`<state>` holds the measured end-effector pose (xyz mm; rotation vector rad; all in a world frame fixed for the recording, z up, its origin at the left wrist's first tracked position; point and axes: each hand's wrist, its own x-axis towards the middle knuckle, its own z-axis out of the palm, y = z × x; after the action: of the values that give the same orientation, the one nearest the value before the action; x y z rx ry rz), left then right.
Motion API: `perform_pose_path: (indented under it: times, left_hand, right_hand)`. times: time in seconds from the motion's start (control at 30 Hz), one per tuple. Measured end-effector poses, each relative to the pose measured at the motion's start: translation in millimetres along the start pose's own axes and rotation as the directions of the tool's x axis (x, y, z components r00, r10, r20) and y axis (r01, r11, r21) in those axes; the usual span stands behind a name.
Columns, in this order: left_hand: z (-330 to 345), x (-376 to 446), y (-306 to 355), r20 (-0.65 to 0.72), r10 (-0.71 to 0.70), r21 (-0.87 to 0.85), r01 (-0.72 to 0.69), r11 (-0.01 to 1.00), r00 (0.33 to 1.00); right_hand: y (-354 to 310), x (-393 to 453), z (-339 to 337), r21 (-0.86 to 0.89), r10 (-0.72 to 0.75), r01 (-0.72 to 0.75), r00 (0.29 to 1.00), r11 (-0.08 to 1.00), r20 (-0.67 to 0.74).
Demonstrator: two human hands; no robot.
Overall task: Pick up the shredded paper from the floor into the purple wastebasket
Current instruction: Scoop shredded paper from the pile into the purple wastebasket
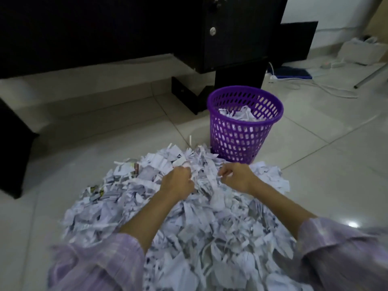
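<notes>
A big heap of white shredded paper (189, 223) covers the tiled floor in front of me. The purple wastebasket (241, 139) stands upright at the heap's far edge, with some shreds inside it. My left hand (178, 181) and my right hand (237, 177) rest on the far part of the heap, close together, a short way in front of the basket. Both have their fingers curled into the paper and closed on bunches of shreds. Lilac sleeves cover my forearms at the bottom of the view.
A black desk (126, 34) with a dark leg (237, 85) stands just behind the basket. A dark cabinet side (12, 154) is at the left. White cables (315, 85), a blue flat item (291, 73) and a white box (361, 53) lie at the far right.
</notes>
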<state>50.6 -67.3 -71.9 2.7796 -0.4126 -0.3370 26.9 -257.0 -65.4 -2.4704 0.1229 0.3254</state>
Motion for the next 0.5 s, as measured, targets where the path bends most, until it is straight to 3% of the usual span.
perform_pose_path:
  times: [0.13, 0.3, 0.43, 0.5]
  left_hand:
    - [42, -30, -27, 0.158, -0.047, 0.023, 0.044, 0.999, 0.986]
    - [62, -43, -44, 0.222, -0.056, 0.136, 0.026, 0.99, 0.973]
    - [73, -46, -53, 0.187, -0.023, 0.299, -0.035, 0.953, 0.982]
    - [79, -45, -58, 0.155, 0.006, 0.331, -0.058, 0.942, 0.988]
  right_hand:
    - [14, -12, 64, -0.023, 0.102, -0.1, 0.988, 0.995, 0.118]
    - [21, -7, 118, -0.045, 0.254, -0.251, 0.946, 0.967, 0.202]
    - [21, -3, 148, -0.021, 0.325, -0.325, 0.935, 0.945, 0.143]
    - [18, -5, 159, -0.119, 0.339, -0.327, 0.937, 0.937, 0.088]
